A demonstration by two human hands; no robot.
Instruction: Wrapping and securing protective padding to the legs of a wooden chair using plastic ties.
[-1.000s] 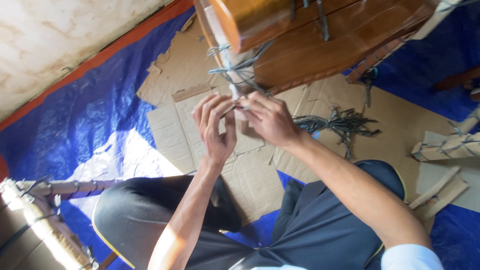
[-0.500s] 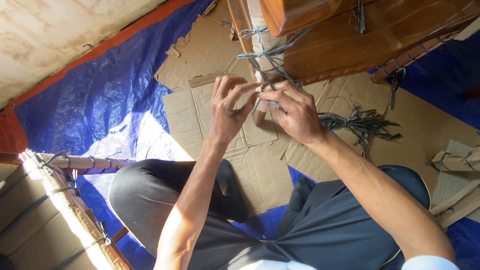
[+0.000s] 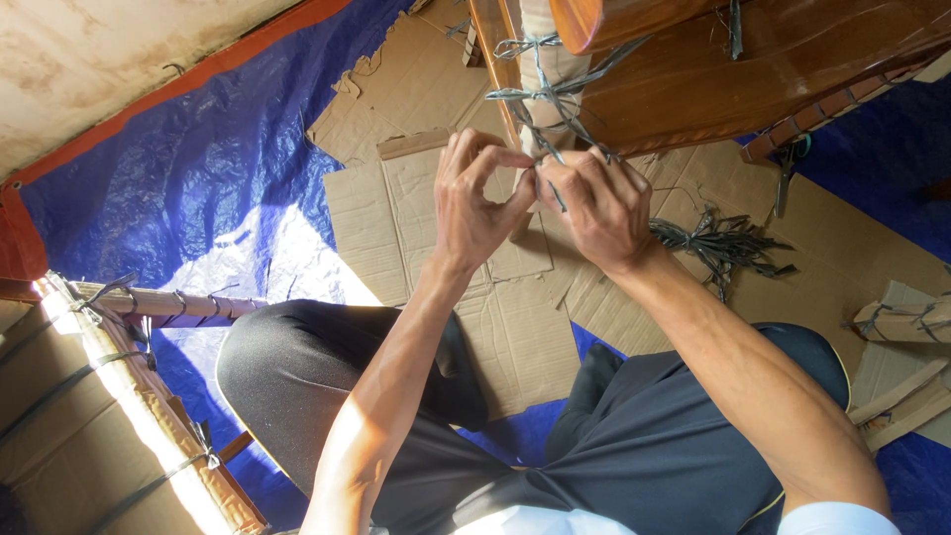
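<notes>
As hands (image 3: 540, 198) meet, pinching grey strap (image 3: 543, 99)

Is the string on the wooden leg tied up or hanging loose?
Tied: the grey string crosses tight around the wrapped wooden leg.

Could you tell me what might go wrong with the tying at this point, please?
Both hands, left hand and right hand, pinch the dark strap close below the wooden furniture. A slipped grip could loosen the wrap around the padded leg. The taut strap may also pinch fingertips.
</notes>
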